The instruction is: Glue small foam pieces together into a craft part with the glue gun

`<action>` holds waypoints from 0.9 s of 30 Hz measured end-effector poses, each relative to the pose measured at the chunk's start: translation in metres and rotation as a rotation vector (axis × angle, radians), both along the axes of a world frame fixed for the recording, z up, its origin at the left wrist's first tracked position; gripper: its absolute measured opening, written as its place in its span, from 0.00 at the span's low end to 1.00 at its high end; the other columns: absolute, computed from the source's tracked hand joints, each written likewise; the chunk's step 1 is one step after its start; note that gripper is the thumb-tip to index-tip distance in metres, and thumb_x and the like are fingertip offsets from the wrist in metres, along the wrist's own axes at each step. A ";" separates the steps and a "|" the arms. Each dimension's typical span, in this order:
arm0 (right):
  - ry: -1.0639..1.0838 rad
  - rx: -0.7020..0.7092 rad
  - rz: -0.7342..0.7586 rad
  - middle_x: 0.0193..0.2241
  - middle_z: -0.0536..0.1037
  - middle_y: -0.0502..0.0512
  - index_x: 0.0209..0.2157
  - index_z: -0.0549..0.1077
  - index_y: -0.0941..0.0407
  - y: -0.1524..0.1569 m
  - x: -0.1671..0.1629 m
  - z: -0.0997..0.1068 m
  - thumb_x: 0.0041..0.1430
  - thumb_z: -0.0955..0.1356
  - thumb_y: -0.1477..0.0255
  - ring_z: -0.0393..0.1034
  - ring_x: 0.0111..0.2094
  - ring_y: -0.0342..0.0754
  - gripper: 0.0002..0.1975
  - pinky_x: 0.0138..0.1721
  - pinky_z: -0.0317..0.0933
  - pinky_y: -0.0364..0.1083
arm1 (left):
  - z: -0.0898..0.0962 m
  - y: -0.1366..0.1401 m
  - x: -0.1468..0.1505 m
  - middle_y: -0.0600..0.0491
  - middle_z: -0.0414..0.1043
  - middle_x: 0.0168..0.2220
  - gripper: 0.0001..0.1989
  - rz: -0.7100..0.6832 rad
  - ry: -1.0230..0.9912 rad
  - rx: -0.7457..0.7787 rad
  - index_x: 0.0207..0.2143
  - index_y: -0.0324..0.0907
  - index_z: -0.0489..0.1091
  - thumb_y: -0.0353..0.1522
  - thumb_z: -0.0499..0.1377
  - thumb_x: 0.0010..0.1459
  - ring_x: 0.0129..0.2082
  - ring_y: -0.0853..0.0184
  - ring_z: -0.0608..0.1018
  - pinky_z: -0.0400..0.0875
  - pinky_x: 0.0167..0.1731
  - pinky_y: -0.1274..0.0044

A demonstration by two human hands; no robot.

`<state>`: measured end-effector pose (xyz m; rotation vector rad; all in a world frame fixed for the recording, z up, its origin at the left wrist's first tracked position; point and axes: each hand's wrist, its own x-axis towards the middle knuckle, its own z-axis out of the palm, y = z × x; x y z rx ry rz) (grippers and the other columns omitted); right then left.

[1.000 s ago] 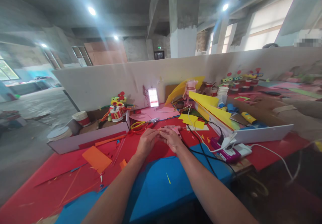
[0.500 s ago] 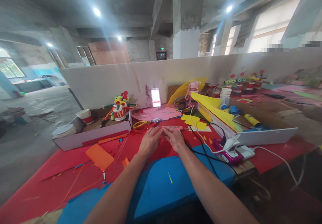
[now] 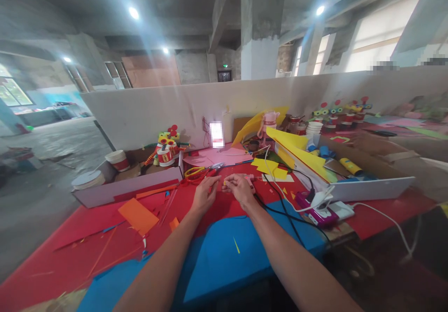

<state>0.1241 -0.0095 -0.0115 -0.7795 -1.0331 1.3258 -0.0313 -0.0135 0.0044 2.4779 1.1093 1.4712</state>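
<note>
Over the red table covering, my right hand [image 3: 240,189] pinches a small yellow piece [image 3: 225,182] between thumb and fingertips; its exact shape is too small to tell. My left hand [image 3: 206,194] is a short way to its left, fingers stretched and thumb apart, with nothing seen in it. Behind my right hand lies a pink object [image 3: 250,178], mostly covered by the hand. Scissors with yellow handles [image 3: 194,173] rest just beyond my left hand. Pink paper [image 3: 219,156] lies farther back, and yellow paper pieces [image 3: 271,168] are to the right.
A shallow box [image 3: 129,181] at left holds a paper-cup robot figure [image 3: 166,152]. At right stands another box [image 3: 374,188] with coloured rolls. Cables run past a purple power strip [image 3: 320,214]. Blue sheet [image 3: 227,256] covers the front edge; orange paper [image 3: 138,216] lies left.
My hands were together with fingertips touching; now they are apart. The small yellow piece shows in my right hand, and my left hand has drawn slightly left.
</note>
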 end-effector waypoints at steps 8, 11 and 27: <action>0.035 -0.029 0.057 0.24 0.78 0.49 0.28 0.70 0.55 -0.006 0.000 0.004 0.37 0.77 0.60 0.76 0.28 0.48 0.20 0.38 0.70 0.50 | -0.001 0.002 0.000 0.47 0.79 0.38 0.10 -0.135 -0.147 -0.165 0.41 0.42 0.76 0.34 0.61 0.56 0.39 0.63 0.79 0.74 0.41 0.72; 0.045 -0.045 0.099 0.24 0.79 0.50 0.29 0.72 0.55 -0.009 0.001 0.008 0.36 0.77 0.59 0.76 0.29 0.48 0.21 0.39 0.70 0.50 | 0.000 0.003 -0.001 0.48 0.79 0.35 0.09 -0.121 -0.221 -0.262 0.37 0.41 0.77 0.33 0.62 0.54 0.36 0.64 0.79 0.73 0.39 0.73; -0.239 0.175 -0.034 0.24 0.77 0.50 0.30 0.73 0.54 -0.002 0.000 0.001 0.49 0.71 0.59 0.73 0.25 0.48 0.13 0.31 0.70 0.48 | -0.001 0.001 0.008 0.49 0.80 0.31 0.13 -0.151 -0.502 -0.560 0.36 0.39 0.78 0.35 0.66 0.46 0.31 0.63 0.79 0.73 0.34 0.74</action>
